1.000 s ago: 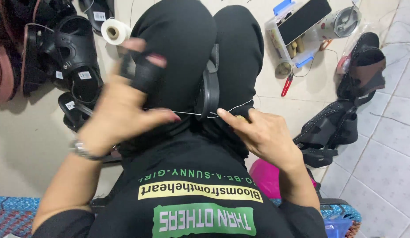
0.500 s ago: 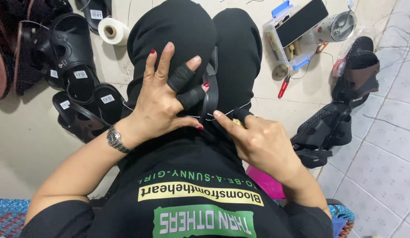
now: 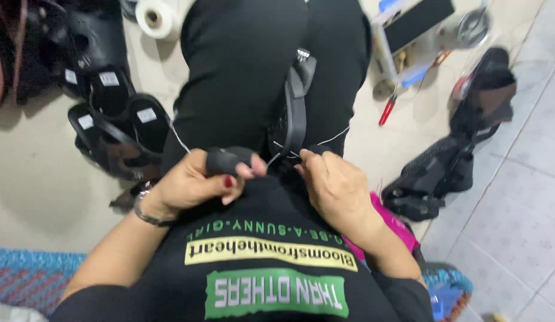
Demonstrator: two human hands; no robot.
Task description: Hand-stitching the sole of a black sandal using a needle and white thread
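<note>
On lap: L hand [image 3: 197,182] & R hand [image 3: 337,188] grip sandal [image 3: 292,113], thread [image 3: 271,158].

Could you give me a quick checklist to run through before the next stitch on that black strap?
1. Strap supported: ok. The black strap lies on the lap, between the knees.
2. Thread in hand: ok. The left hand pinches the white thread, which runs up over the thigh.
3. Finger guarded: ok. A black finger cover sits on the left hand.
4. Work gripped: ok. The right hand holds the strap's near end.
5. Needle position: cannot tell; none is visible.
6. Cutter at hand: ok. The red-handled tool lies on the floor to the right.
</note>
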